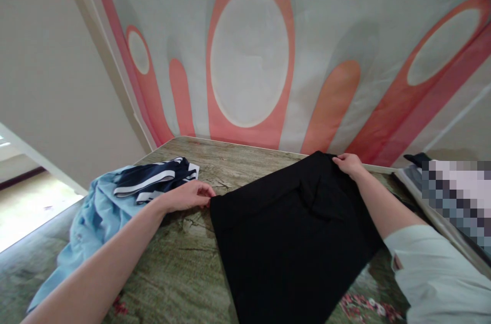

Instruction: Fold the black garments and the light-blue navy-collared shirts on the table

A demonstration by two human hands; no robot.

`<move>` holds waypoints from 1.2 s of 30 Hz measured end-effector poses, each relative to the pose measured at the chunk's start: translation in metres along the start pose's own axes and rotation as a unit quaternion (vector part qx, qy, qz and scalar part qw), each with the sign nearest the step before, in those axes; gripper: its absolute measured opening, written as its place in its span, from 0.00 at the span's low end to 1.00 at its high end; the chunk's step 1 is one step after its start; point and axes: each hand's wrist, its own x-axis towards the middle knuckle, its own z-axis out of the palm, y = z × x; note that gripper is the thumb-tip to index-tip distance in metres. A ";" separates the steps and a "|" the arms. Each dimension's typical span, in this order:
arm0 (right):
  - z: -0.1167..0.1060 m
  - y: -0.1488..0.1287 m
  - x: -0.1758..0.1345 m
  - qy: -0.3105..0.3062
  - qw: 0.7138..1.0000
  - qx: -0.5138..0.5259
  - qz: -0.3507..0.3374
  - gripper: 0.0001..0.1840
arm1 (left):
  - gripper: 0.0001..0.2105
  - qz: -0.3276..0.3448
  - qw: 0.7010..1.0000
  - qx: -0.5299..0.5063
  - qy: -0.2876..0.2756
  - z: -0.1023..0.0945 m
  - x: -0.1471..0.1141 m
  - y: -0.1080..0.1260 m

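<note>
Your left hand [190,195] lies palm down, fingers curled together, their tips pinched at the left corner of the black cloth [295,232]. Its bare forearm runs from the lower left straight up to that corner. Your right hand [348,164] sits at the cloth's far right corner, fingers bent and gripping the edge there. Its forearm crosses the cloth's right side, bare to the elbow, with a pale sleeve [433,273] above it.

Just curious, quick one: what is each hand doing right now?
Left hand: closed, its grip pinching the near-left corner of the black garment.
Right hand: closed on the same garment's far edge, near its top corner.
</note>
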 end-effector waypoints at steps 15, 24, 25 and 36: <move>-0.006 -0.013 -0.004 0.010 0.996 -0.079 0.036 0.18 | 0.10 -0.063 0.986 0.033 0.154 0.001 0.010 -0.006; -0.054 0.026 -0.017 -0.118 0.990 -0.074 -0.036 0.15 | 0.12 -0.016 0.955 0.153 0.253 0.002 0.022 -0.017; -0.062 0.035 -0.023 -0.130 0.988 -0.069 -0.041 0.15 | 0.11 -0.015 0.945 0.173 0.277 0.003 0.025 -0.018; -0.087 0.084 -0.078 -0.101 0.994 0.030 -0.027 0.09 | 0.24 -0.064 0.959 -0.096 0.260 0.022 0.007 0.005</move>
